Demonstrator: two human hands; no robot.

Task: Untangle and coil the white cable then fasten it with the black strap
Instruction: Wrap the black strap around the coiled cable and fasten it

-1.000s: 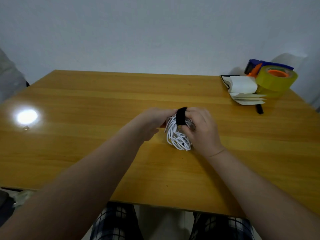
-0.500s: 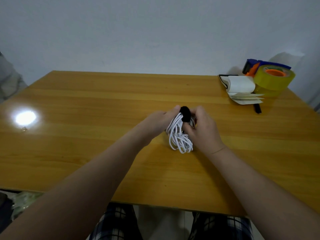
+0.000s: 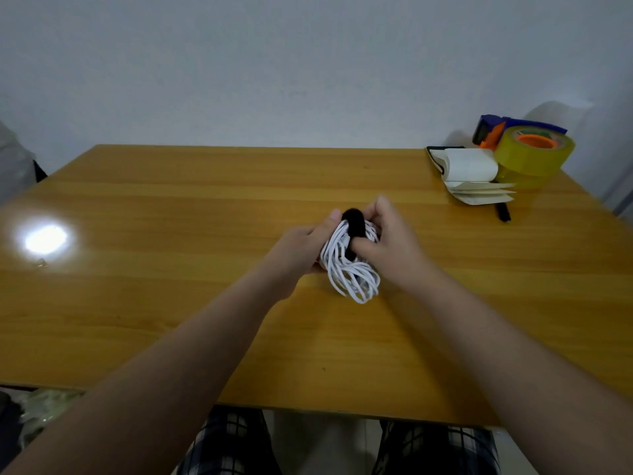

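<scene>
— How far along are you?

— Nearly done, I'd judge. The cable is untangled and coiled into one bundle, held over the middle of the tabletop. Its loops fan out toward me, low over the wood; I can't tell whether they touch it.

— And your hands?

— My left hand curls round the bundle's left side. My right hand pinches the strap, thumb pressed on it.

— Which way does it lie?

— Long axis runs away from me: looped end nearest, strapped end farthest and raised. The strap wraps over that far end. I can't see whether it's closed, so securing it looks like what's left.
</scene>
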